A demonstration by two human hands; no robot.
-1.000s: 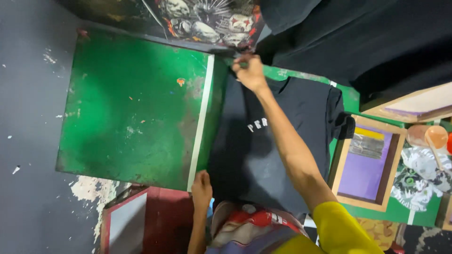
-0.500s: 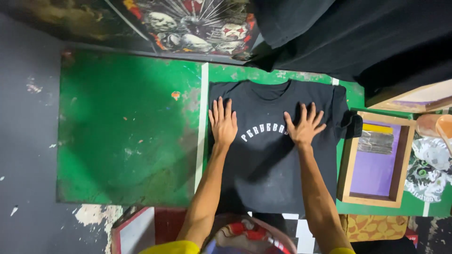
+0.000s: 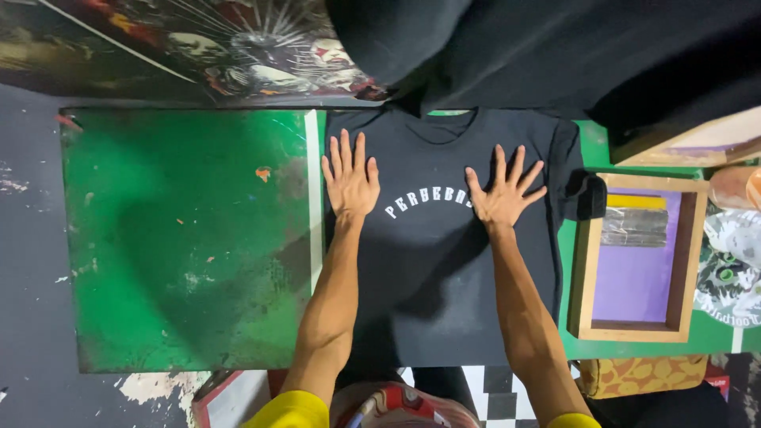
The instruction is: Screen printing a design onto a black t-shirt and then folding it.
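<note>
A black t-shirt (image 3: 432, 269) with an arc of white lettering across its chest lies flat on a green table (image 3: 190, 238). My left hand (image 3: 349, 176) presses flat on the shirt's left chest, fingers spread. On the right chest my right hand (image 3: 502, 190) lies flat too, fingers splayed, covering the end of the lettering. Neither hand holds anything.
A wooden-framed printing screen (image 3: 638, 257) with purple mesh lies right of the shirt. Black cloth (image 3: 571, 55) is heaped along the far edge, beside a printed skull picture (image 3: 198, 47). A white stripe (image 3: 314, 198) runs down the table. A patterned bag (image 3: 642, 372) sits at the lower right.
One second ago my right hand gripped the collar and my left was at the hem, spreading the shirt. Both hands now lie flat on the chest, slid slightly apart since half a second ago.
</note>
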